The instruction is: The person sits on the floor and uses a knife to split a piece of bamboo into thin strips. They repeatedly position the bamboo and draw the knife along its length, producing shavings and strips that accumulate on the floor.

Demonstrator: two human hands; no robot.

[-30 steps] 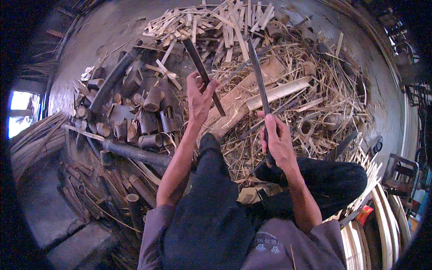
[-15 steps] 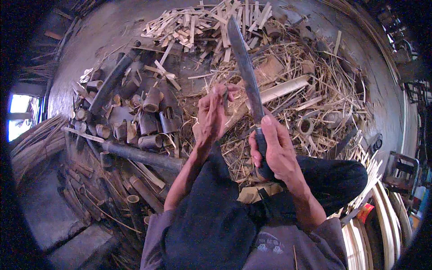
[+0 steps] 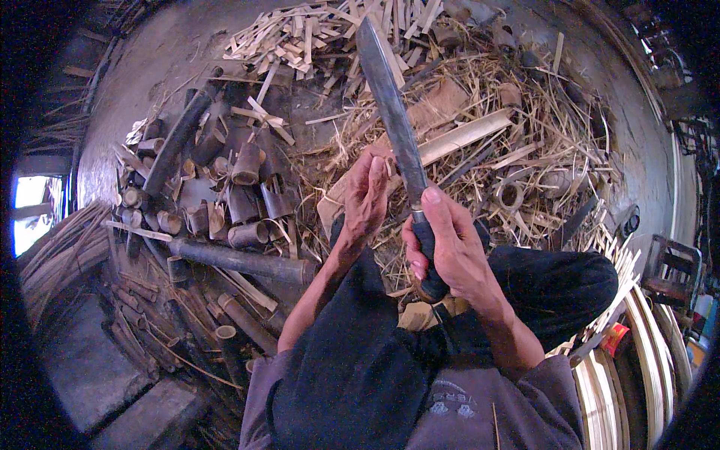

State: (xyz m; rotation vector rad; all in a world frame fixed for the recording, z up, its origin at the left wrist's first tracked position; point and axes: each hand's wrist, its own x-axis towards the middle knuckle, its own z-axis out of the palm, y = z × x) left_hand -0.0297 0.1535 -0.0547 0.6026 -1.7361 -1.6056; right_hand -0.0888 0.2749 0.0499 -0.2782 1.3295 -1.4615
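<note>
A large knife (image 3: 391,97) with a long dark blade and a black handle points up and slightly left. My right hand (image 3: 456,244) is wrapped round its handle, thumb near the base of the blade. Close to the left side of the blade is my left hand (image 3: 366,199), its fingers pinched together. Something small and pale shows at those fingertips, too small to name. Beyond the blade, a pale split bamboo length (image 3: 469,139) lies across a heap of shavings (image 3: 540,112). A wooden block (image 3: 442,101) sits partly behind the blade.
Cut bamboo sections (image 3: 247,163) lie in a group at left, beside a long dark bamboo pole (image 3: 240,259). Pale flat strips (image 3: 300,37) are piled at the far side. Long split strips (image 3: 600,390) stand near my right knee (image 3: 555,292).
My left hand has moved right, closer to the blade, and its fingers have drawn together. The knife leans a little more to the left, still in my right hand.
</note>
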